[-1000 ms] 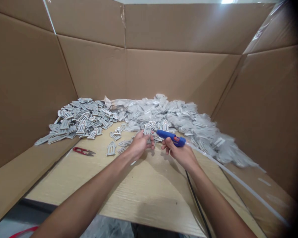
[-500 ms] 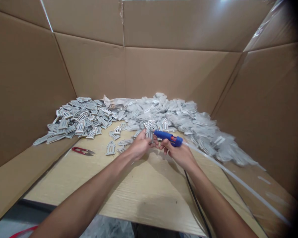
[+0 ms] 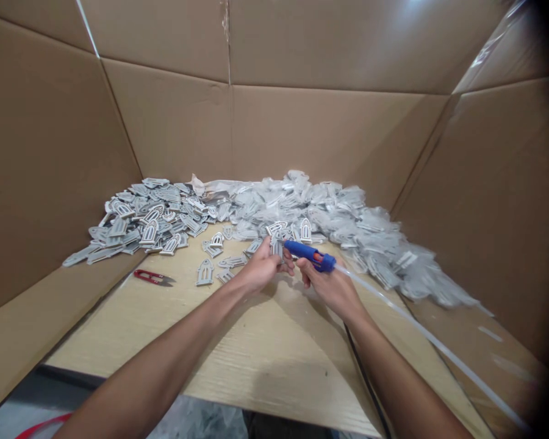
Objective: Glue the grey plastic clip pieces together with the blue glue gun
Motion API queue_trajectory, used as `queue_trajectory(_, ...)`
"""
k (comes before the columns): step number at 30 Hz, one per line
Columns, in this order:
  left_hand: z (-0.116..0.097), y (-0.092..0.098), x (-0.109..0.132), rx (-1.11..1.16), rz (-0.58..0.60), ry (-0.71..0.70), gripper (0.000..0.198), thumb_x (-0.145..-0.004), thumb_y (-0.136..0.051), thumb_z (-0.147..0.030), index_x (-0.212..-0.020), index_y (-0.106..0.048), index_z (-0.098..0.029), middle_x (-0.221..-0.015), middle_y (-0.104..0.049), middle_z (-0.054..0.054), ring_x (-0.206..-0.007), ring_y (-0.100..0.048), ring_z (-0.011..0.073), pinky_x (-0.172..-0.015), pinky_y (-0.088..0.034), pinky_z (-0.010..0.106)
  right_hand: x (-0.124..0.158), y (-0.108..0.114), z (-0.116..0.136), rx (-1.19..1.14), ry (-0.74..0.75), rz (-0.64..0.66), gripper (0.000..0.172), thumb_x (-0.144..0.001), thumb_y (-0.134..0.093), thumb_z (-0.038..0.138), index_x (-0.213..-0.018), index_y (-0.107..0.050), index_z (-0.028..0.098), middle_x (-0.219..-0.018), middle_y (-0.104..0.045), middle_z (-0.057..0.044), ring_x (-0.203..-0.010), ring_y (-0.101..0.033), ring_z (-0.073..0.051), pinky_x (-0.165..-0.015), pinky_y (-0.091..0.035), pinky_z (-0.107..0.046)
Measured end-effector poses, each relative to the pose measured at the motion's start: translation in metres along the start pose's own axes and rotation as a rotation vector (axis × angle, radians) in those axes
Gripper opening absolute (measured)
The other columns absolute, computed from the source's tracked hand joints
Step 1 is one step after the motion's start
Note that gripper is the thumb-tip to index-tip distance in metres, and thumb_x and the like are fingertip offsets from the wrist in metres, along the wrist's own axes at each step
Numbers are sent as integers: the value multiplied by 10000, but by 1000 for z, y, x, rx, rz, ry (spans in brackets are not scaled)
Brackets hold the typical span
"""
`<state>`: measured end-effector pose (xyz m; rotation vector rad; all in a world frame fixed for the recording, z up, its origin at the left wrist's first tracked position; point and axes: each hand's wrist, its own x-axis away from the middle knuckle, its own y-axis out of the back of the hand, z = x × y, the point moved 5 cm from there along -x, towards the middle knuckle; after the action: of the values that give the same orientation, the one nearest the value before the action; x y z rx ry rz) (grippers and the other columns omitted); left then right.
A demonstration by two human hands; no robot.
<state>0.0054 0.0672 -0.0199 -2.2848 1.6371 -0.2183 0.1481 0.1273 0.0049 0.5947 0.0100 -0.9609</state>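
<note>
Since a second ago, the left hand (image 3: 261,268) and its small grey window-shaped piece (image 3: 277,249) have shifted slightly right, closer to the tip of the blue plastic glue gun (image 3: 308,253). Left fingers pinch the piece above the table; the right hand (image 3: 332,288) is wrapped around the gun. The piece looks light and stiff, and its thin bars might snap, so its outside edges seem best to hold. Below is a pale wooden table (image 3: 274,347), with tall brown cardboard walls (image 3: 324,134) around.
</note>
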Motion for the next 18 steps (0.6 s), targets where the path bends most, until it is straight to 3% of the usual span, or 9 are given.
queue_trajectory(9,-9,-2,7,-120,-16,-11,547,-742,-509,-31,-1270,-492,-172,-879,-683,36,-679,-610,125,-706,-493,259,-1,-1,7,33,84,-17,405,-864,-593,527,-630,-689,212,-474,-522,19,-550,-541,-157,-567,-425,-248)
queue_trajectory(15,-9,-4,5,-100,-12,-26,508,-711,-488,-10,-1190,-527,-175,-918,-657,34,-689,-585,119,-677,-483,236,1,-3,3,48,117,-5,377,-886,-635,540,-718,-727,216,-576,-644,-3,-585,-597,-172,-584,-443,-258)
queue_trajectory(18,-11,0,6,-117,-77,-30,478,-702,-506,6,-1141,-575,-170,-948,-655,39,-782,-595,132,-730,-488,224,3,-6,5,134,206,51,337,-914,-629,515,-800,-743,220,-717,-725,-18,-660,-649,-191,-628,-458,-266)
